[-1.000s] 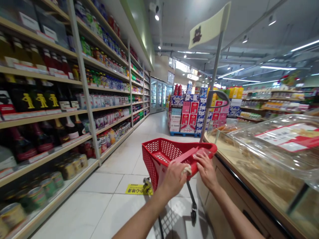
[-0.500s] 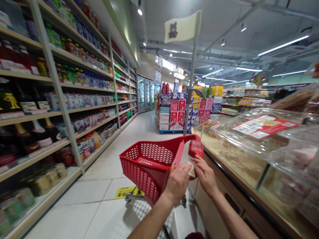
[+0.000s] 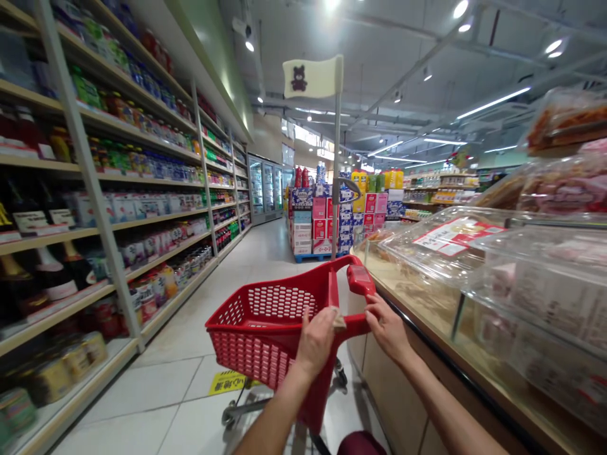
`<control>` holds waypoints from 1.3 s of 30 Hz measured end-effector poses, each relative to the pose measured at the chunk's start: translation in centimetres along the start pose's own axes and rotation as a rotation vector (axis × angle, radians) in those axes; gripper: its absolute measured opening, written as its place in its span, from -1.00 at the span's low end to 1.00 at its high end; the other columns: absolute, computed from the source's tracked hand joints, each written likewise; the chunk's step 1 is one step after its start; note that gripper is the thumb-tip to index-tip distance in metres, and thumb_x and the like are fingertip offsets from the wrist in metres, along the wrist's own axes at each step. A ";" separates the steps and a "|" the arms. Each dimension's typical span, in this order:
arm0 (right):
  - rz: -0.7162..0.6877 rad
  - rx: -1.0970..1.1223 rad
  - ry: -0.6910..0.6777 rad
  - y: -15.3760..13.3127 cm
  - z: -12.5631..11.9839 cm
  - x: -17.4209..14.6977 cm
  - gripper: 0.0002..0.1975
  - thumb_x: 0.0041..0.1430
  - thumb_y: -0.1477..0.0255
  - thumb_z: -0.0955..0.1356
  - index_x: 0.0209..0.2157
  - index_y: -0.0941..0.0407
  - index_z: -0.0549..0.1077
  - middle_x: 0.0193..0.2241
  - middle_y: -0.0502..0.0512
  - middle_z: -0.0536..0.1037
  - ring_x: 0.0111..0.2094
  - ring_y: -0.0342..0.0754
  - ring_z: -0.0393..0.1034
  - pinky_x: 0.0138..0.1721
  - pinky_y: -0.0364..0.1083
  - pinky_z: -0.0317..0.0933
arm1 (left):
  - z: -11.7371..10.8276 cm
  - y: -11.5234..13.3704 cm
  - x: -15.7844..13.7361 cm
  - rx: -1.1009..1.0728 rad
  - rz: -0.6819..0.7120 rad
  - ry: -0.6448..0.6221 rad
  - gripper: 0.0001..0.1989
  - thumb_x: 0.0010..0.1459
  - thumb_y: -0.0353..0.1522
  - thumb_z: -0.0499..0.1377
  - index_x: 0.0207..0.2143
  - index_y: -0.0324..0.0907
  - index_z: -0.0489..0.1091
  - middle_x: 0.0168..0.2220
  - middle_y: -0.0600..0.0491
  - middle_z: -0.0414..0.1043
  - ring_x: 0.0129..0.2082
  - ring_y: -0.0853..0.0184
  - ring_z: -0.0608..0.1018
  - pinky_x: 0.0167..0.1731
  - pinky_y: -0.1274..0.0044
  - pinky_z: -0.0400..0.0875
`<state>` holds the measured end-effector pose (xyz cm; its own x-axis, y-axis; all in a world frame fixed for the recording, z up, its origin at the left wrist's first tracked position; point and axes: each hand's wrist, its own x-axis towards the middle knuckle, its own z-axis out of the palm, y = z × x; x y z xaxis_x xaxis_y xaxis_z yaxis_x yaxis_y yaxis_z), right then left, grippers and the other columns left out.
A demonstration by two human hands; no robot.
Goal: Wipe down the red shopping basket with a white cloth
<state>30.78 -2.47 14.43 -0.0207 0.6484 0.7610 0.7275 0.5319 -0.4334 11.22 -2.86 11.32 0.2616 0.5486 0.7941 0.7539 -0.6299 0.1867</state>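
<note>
A red plastic shopping cart (image 3: 265, 344) with a perforated basket stands in front of me; no goods show in the part of its basket I can see. Above the basket's near edge, my left hand (image 3: 317, 341) is closed on a small crumpled beige thing (image 3: 339, 319), whose kind I cannot make out. My right hand (image 3: 387, 328) has its fingers curled on the right end of the cart's red handle (image 3: 356, 325), just below a red block (image 3: 360, 280) on the cart frame. A pole (image 3: 336, 139) rises from the cart, carrying a cream flag (image 3: 313, 77) with a bear on it.
Shelves of bottles and cans (image 3: 156, 208) line the left side. Close on the right, a counter (image 3: 403, 297) holds clear food packs (image 3: 441, 243). Stacked drink boxes (image 3: 325, 221) stand ahead, beside an aisle towards glass-door fridges (image 3: 268, 186). A yellow floor sign (image 3: 227, 382) lies beneath the cart.
My left hand has moved left, away from the right hand, with the small beige thing. The right hand has settled on the handle. The view has shifted a little to the right.
</note>
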 end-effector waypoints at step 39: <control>-0.152 -0.339 0.033 3.7 -1.7 0.0 -0.70 0.05 0.29 0.16 -0.53 0.03 0.47 -0.32 0.03 0.53 -0.11 0.07 0.24 -0.05 0.12 -0.04 | -4.3 -13.3 -9.6 0.311 -0.275 -0.062 -0.65 0.09 -0.46 -0.08 -0.07 -0.11 0.25 -0.06 -0.04 0.38 -0.06 0.28 0.41 0.08 0.11 -0.10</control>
<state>34.66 -1.40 13.63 -0.1279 0.5551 0.8219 0.9039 0.4064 -0.1338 -3.93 -2.10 3.65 0.0536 0.7116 0.7006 0.9442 -0.2645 0.1963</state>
